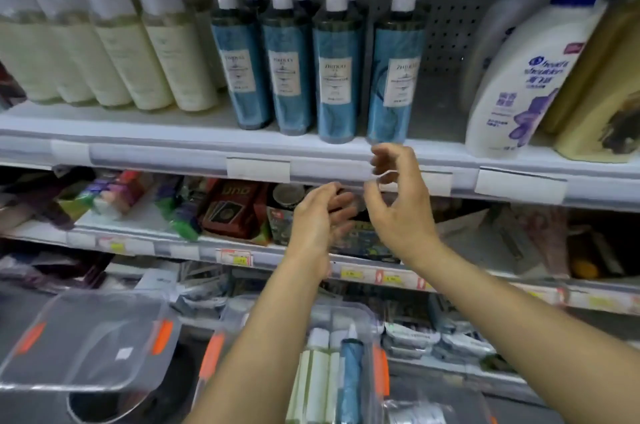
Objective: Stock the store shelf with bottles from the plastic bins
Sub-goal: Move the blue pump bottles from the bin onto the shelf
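Several blue pump bottles [337,77] stand in a row on the upper shelf [173,143], the rightmost blue bottle [393,77] at the shelf's front edge. Cream bottles [114,53] fill the shelf's left part. My right hand [398,195] hovers just below that rightmost bottle with fingers loosely curled, holding nothing. My left hand [320,219] is beside it, lower and to the left, fingers relaxed and empty. Below my arms, a clear plastic bin [379,368] with orange latches holds cream bottles [313,375] and one blue bottle [349,382].
A white shampoo bottle [519,77] and a gold bottle [595,77] lean at the upper shelf's right, with a gap beside the blue row. A clear bin lid [86,340] sits lower left. The lower shelf [145,243] holds mixed small goods and price tags.
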A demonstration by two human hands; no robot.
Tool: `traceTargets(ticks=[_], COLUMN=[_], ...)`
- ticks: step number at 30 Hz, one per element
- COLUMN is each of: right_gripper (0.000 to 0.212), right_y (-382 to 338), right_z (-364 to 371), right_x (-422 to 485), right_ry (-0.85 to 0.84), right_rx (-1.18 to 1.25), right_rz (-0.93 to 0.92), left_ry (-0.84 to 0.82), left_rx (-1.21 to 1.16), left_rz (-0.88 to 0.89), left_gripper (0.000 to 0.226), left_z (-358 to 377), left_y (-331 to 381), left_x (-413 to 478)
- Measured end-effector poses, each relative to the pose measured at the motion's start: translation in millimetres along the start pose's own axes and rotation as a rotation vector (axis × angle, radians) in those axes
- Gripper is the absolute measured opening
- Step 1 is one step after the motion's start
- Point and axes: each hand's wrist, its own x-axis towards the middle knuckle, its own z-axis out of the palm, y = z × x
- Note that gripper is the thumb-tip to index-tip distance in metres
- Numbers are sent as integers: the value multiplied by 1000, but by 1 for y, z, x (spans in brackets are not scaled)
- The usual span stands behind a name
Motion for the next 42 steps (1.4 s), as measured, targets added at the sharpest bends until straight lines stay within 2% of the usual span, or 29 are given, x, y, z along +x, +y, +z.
traceTargets(ticks=[5,8,11,14,16,18,21,23,28,35,38,42], right_gripper=[30,27,30,35,22,9,23,34,81,84,87,84], right_y=[24,53,96,133,162,182,195,202,212,219,222,222], right_z=[24,37,58,73,88,101,117,128,159,183,179,170], right_x=[-48,-87,-134,-177,-207,-230,-258,-273,-307,-321,-329,-339], right_ry=[-202,-367,-583,-707,-754,-763,-686,-688,-745,-574,-539,-400], right_rx=[17,11,-50,-136,-141,-99,28,-6,-292,-460,-385,-138], right_rz=[89,222,486,834,1027,1209,1523,1635,1646,1622,1633,1674], left_ry=[6,42,111,137,148,168,193,202,179,169,157,150], left_rx=[45,96,90,59,30,27,41,69,138,14,139,234], left_rz=[-102,-165,-318,-500,-593,-664,-741,-776,-859,-985,-980,-971], left_gripper=[23,21,17,18,19,22,21,24,58,78,101,94], left_z=[-31,-58,-87,-105,-116,-126,-140,-146,-154,-161,-173,-182], left_y=[-30,-64,-115,-163,-197,-225,-259,-279,-326,-362,-364,-347], left_x=[4,13,26,31,38,46,51,55,65,73,73,71])
